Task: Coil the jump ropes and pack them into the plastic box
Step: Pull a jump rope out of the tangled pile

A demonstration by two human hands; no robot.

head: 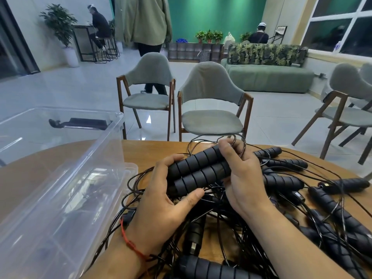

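jump rope handles are black and ribbed, cords thin and tangled

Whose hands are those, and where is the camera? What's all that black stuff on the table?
No machine here, just a person. The camera sits on their head and looks down, so you see their own hands. The left hand and the right hand grip two black handles held side by side, the ends of a jump rope. The right hand also hooks loops of thin cord. Below, on the wooden table, lies a tangled heap of more jump ropes. On the left stands the clear plastic box for them.
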